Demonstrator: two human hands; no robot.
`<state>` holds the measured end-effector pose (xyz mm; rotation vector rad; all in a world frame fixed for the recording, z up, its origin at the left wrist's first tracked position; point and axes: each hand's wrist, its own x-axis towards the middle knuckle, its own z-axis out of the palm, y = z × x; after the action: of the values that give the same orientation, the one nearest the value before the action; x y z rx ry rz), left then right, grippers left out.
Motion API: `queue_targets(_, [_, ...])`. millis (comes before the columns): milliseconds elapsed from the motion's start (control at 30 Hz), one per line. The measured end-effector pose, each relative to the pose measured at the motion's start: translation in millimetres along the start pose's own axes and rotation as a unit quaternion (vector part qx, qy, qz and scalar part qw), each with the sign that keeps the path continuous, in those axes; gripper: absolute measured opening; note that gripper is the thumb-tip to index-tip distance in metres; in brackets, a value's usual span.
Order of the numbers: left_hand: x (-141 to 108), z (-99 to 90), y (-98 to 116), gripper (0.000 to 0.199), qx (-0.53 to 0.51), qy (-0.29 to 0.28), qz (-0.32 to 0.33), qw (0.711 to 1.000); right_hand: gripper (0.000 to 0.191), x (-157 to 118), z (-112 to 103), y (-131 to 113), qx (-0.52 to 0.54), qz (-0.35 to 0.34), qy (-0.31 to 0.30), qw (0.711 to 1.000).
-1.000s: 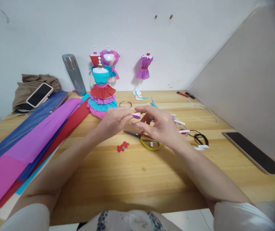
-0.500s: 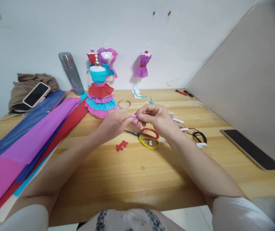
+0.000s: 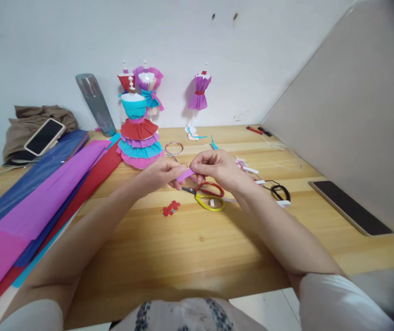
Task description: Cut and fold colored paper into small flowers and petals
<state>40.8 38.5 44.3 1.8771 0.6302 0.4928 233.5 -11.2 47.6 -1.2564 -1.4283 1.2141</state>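
A small purple paper strip (image 3: 185,174) is stretched between my two hands above the middle of the table. My left hand (image 3: 160,174) pinches its left end, and my right hand (image 3: 214,168) pinches the right end between thumb and fingers. Just below the hands lie scissors (image 3: 210,196) with one red and one yellow handle, blades pointing left. Red paper pieces (image 3: 171,208) rest left of the scissors. Behind my left hand stands a small dress form (image 3: 138,128) in tiered blue, red, purple and pink paper.
More dress forms (image 3: 199,94) stand by the wall. A bottle (image 3: 95,105), a phone (image 3: 45,137) on brown cloth and long coloured paper sheets (image 3: 45,202) occupy the left. At right are a black cord loop (image 3: 280,194) and a dark flat device (image 3: 350,207).
The hands have drawn slightly apart, and more of the purple strip shows between them. The whole view has shifted a little.
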Motion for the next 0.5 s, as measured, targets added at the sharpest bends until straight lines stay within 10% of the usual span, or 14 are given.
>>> queue_targets(500, [-0.5, 1.2, -13.7, 0.03, 0.003, 0.01, -0.019, 1.0, 0.028, 1.1, 7.9, 5.2, -0.055, -0.013, -0.072, 0.996])
